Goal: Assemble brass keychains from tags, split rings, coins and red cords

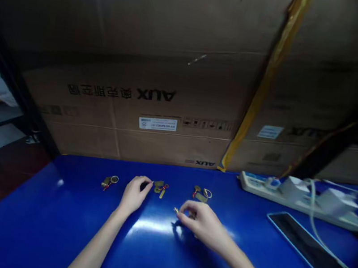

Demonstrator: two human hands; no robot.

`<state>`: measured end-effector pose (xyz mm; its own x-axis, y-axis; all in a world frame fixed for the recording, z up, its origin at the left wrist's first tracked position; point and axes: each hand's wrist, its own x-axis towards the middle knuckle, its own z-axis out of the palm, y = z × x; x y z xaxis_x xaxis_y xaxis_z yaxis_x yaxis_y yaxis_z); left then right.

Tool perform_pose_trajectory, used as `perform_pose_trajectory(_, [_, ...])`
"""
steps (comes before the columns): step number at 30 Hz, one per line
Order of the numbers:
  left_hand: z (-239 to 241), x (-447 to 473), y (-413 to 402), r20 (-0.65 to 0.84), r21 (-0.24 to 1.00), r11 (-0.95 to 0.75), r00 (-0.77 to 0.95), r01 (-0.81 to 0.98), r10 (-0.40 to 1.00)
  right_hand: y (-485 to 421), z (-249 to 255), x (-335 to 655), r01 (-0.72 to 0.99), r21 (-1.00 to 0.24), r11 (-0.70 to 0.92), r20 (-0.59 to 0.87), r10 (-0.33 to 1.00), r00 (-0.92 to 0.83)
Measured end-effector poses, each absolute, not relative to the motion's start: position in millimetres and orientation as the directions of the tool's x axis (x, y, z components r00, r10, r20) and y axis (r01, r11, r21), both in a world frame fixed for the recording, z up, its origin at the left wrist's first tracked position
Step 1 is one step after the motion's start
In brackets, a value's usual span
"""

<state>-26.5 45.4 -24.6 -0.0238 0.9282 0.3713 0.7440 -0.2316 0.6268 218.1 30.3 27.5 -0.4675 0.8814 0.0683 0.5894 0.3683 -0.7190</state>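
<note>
blue and glossy, the table runs back to a big cardboard box, which walls off the far edge and probably keeps small things from sliding away there. at its right the power strip lies near the back, loaded with white plugs, and a phone lies in front of it, both off to one side, which i think leaves my hands elbow room. my right grip is pinching a small gold-coloured piece between thumb and forefinger, out at the very tips, as something so tiny offers little else to hold; brassy bits show beneath my curled fingers, mostly hidden, so i can't tell whether i'm cupping them. my left grip curves thumb and forefinger toward each other, just beside the middle cluster of brassy and red trinkets; i can't tell whether the tips are pinching anything. another group, the left cluster, sits beyond that hand, and the right cluster lies just behind my right hand. all three are spaced well apart, presumably so their rings and charms don't tangle or mix.
</note>
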Motion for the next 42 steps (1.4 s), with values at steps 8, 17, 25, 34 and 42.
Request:
perform_pose_trajectory(8, [-27, -25, 44, 0.383, 0.632, -0.273, 0.014, 0.725, 0.923, 57, 21, 192, 0.606, -0.680, 0.412, 0.169, 0.893, -0.418])
perform_pose_trajectory(17, [-17, -12, 37, 0.399, 0.662, -0.322, 0.046, 0.676, 0.916, 55, 14, 250, 0.242, -0.970, -0.023, -0.085, 0.964, -0.252])
perform_pose_trajectory(25, [13, 32, 10, 0.384, 0.755, -0.403, 0.149, 0.517, 0.911, 41, 18, 217, -0.177, -0.945, -0.275, -0.178, 0.886, -0.427])
perform_pose_trajectory(34, [8, 33, 15, 0.144, 0.954, -0.168, 0.115, 0.247, 0.983, 38, 20, 206, -0.111, -0.993, -0.029, 0.031, 0.862, -0.505])
perform_pose_trajectory(42, [18, 24, 11, 0.164, 0.955, -0.181, 0.089, 0.235, 0.982, 28, 31, 214, 0.147, -0.971, 0.188, 0.072, 0.819, -0.570])
